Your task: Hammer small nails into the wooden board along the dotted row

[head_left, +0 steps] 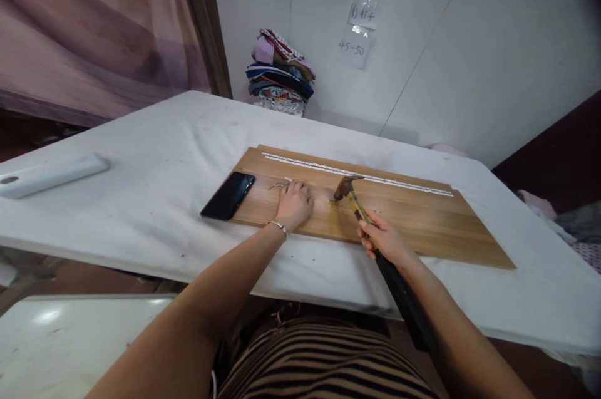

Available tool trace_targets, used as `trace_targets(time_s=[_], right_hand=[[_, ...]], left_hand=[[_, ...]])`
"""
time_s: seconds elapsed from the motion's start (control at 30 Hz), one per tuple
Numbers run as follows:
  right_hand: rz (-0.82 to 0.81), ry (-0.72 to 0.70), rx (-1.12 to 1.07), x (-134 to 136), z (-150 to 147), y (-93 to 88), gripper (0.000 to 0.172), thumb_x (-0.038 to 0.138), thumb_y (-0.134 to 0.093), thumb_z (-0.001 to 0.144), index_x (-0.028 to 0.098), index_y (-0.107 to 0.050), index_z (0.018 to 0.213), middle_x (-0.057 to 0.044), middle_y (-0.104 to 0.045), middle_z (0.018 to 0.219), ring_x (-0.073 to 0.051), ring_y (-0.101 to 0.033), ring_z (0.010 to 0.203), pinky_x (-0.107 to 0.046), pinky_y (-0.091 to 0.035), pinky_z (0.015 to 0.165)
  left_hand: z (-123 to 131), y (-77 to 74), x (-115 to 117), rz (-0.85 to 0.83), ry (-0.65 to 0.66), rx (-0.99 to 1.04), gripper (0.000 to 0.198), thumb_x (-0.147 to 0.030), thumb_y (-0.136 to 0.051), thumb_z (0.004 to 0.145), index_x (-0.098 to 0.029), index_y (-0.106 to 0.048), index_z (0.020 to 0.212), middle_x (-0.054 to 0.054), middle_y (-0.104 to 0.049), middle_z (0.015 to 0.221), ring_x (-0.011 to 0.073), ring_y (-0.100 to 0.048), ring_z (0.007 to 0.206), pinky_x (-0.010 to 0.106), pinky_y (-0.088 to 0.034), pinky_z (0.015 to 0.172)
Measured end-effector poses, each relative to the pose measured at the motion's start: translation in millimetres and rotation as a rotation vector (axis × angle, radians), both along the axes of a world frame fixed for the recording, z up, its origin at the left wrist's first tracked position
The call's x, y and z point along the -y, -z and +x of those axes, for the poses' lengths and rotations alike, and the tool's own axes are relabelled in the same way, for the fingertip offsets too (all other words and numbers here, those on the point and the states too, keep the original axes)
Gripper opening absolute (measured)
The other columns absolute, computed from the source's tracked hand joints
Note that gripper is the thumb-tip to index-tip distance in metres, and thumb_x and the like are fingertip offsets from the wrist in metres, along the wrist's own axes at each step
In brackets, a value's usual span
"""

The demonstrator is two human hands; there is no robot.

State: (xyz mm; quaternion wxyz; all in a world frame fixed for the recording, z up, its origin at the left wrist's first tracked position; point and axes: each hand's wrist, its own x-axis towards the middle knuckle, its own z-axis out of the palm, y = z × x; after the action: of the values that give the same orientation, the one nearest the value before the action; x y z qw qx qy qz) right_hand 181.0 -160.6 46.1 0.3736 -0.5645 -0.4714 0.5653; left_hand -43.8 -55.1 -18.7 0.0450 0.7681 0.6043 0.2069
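Observation:
My right hand [380, 233] is wrapped round the yellow and black handle of a claw hammer [346, 188]. Its rusty brown head is over the middle of a wooden board [432, 217], close to a small dark spot that may be a nail [333, 200]; whether the two touch, I cannot tell. Palm down on the board, to the left of the hammer, lies my left hand [295, 203], fingers bent slightly and resting on the wood. Just beyond its fingertips is a little group of thin nails [280, 184]. Anything beneath the palm is hidden.
A black phone [228, 196] lies across the board's left end. Two white measuring strips [357, 173] run along the far side. The white-covered table [154, 198] bears a long white object [54, 175] at left. Behind stand folded cloths [282, 76] and a wall with paper signs [354, 48].

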Motion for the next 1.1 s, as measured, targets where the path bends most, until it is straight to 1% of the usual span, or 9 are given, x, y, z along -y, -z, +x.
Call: trace_targets(time_s=[0.2, 0.47, 0.73, 0.9, 1.1], right_hand=[[0.014, -0.023, 0.007, -0.4, 0.4, 0.6, 0.063, 0.044, -0.069, 0.075, 0.023, -0.052, 0.133, 0.007, -0.052, 0.069, -0.007, -0.043, 0.042, -0.019, -0.035, 0.033], [0.011, -0.025, -0.008, 0.0, -0.4, 3.7, 0.067, 0.045, -0.069, 0.075, 0.022, -0.051, 0.135, 0.007, -0.052, 0.069, -0.007, -0.042, 0.042, -0.019, -0.035, 0.033], [0.005, -0.012, -0.004, 0.3, -1.0, -1.2, 0.067, 0.041, -0.068, 0.075, 0.023, -0.049, 0.137, 0.007, -0.052, 0.068, -0.007, -0.043, 0.042, -0.019, -0.034, 0.034], [0.008, -0.004, 0.003, 0.4, -0.3, -0.5, 0.064, 0.043, -0.069, 0.075, 0.021, -0.052, 0.133, 0.007, -0.051, 0.068, -0.007, -0.042, 0.042, -0.02, -0.035, 0.033], [0.0, -0.009, -0.007, 0.4, -0.9, 1.6, 0.069, 0.042, -0.069, 0.075, 0.021, -0.048, 0.138, 0.008, -0.052, 0.067, -0.007, -0.042, 0.041, -0.019, -0.035, 0.033]], left_hand=[[0.1, 1.2, -0.5, 0.008, -0.001, -0.007, 0.027, -0.028, -0.048, 0.093, -0.018, -0.067, 0.11, 0.014, -0.062, 0.131, 0.0292, -0.05, 0.127, 0.045, -0.034, 0.109], [0.1, -1.9, 1.4, -0.005, 0.001, -0.007, 0.028, -0.028, -0.048, 0.093, -0.017, -0.066, 0.111, 0.014, -0.062, 0.131, 0.0288, -0.05, 0.128, 0.044, -0.034, 0.109], [0.1, -1.9, 1.5, -0.008, -0.004, -0.008, 0.027, -0.027, -0.047, 0.093, -0.018, -0.066, 0.111, 0.013, -0.062, 0.132, 0.0286, -0.05, 0.128, 0.044, -0.035, 0.108], [0.0, -3.4, 2.7, -0.011, -0.009, -0.016, 0.027, -0.025, -0.048, 0.092, -0.018, -0.067, 0.11, 0.013, -0.062, 0.131, 0.0285, -0.051, 0.126, 0.044, -0.036, 0.107], [0.2, -4.1, 2.5, -0.009, -0.003, -0.018, 0.025, -0.026, -0.048, 0.093, -0.018, -0.067, 0.108, 0.013, -0.062, 0.131, 0.0284, -0.05, 0.127, 0.043, -0.035, 0.108]])
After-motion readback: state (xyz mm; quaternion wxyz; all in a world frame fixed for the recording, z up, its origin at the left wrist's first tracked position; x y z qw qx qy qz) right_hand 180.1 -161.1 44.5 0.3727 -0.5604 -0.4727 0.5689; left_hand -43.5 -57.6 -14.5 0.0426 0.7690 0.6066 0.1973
